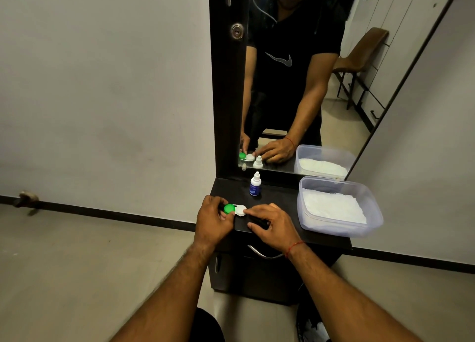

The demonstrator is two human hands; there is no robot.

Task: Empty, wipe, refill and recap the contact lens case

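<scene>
Two round caps: left hand (212,220) grips green cap (229,208), right hand (272,226) fingertip presses white cap (241,209); one plastic bottle (255,184) at 12 o'clock.

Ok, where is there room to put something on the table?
Bare table lies between bottle and tub, behind the right hand. Front left is crowded: the left hand grips the case there.
</scene>
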